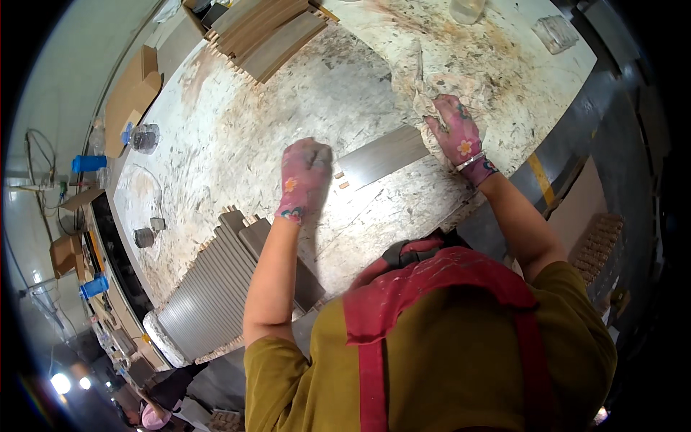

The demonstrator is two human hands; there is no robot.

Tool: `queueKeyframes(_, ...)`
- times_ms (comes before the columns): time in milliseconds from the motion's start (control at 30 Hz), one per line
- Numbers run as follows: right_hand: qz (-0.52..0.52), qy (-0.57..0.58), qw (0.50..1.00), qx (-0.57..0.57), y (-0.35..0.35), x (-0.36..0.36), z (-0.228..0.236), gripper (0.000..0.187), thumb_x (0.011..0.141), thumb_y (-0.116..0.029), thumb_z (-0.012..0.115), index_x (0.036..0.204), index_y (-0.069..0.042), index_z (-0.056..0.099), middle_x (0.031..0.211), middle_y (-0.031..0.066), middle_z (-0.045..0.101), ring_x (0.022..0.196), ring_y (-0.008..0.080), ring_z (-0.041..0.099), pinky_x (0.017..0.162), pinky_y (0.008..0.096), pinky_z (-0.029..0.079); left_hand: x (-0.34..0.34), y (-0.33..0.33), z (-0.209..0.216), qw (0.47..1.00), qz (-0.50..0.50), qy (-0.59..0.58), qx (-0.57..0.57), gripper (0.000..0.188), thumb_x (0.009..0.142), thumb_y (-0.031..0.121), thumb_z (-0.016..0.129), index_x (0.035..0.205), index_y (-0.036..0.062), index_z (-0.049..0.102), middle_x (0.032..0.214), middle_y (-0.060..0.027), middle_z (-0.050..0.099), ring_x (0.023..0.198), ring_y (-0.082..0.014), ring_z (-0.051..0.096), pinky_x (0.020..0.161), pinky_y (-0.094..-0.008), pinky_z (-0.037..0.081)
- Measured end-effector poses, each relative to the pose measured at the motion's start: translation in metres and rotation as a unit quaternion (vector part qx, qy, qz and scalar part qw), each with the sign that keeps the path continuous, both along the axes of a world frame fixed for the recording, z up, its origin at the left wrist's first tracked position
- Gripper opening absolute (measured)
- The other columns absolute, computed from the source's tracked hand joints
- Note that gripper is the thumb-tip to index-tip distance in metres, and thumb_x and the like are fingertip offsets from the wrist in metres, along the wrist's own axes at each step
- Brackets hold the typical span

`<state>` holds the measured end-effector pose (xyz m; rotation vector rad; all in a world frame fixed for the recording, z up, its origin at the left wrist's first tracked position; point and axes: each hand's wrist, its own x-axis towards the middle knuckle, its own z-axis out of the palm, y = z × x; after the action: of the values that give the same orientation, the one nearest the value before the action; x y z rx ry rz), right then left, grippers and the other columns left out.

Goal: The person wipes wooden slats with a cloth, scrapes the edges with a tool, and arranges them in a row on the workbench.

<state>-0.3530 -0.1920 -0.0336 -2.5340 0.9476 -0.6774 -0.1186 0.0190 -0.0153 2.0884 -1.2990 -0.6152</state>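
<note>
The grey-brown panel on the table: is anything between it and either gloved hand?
Between the panel and the left hand, nothing visible but stained tabletop. Toward the right hand, a crumpled cloth intervenes, bunched at the panel's right end.

Shows a grey-brown rectangular board (385, 156), lying flat and aslant on the surface (360, 237), angled up toward the right in view. Has a smooth face, faintly shiny near the left end, with two short, pale pegs (343, 185) jutting from that end. At the right end, meets a rumpled off-white cloth (471, 88), bunched partly over the board.
</note>
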Motion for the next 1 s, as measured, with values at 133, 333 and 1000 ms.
queueKeyframes(133, -0.004, 0.012, 0.999, 0.030, 0.001, 0.001, 0.001, 0.032, 0.086, -0.024, 0.063, 0.112, -0.006, 0.059, 0.119, 0.0145, 0.055, 0.101, 0.0349, 0.058, 0.085, 0.0415, 0.049, -0.021, 0.014, 0.004, 0.994, 0.073, -0.064, -0.048, 0.034, 0.071, 0.020, 0.072, 0.096, -0.0023, 0.065, 0.105, -0.0158, 0.061, 0.102, -0.0313, 0.056, 0.083, -0.0387, 0.048)
queueKeyframes(333, -0.012, -0.039, 0.998, 0.044, -0.001, 0.002, -0.004, 0.033, 0.085, -0.025, 0.064, 0.112, -0.007, 0.059, 0.116, 0.0137, 0.056, 0.099, 0.0348, 0.060, 0.083, 0.0417, 0.050, -0.053, 0.013, 0.007, 0.975, 0.027, -0.203, -0.080, 0.063, 0.063, 0.025, 0.081, 0.117, 0.0010, 0.059, 0.119, -0.0171, 0.055, 0.112, -0.0348, 0.052, 0.094, -0.0410, 0.045)
queueKeyframes(1000, 0.350, 0.291, 0.885, -0.097, 0.036, 0.043, 0.045, 0.071, 0.076, -0.032, 0.069, 0.136, -0.006, 0.041, 0.123, 0.0117, 0.050, 0.120, 0.0269, 0.048, 0.111, 0.0519, 0.020, -0.077, 0.041, 0.015, 0.994, 0.096, -0.041, -0.029, 0.045, 0.074, 0.008, 0.072, 0.115, 0.0007, 0.056, 0.123, -0.0174, 0.053, 0.116, -0.0332, 0.051, 0.092, -0.0392, 0.046)
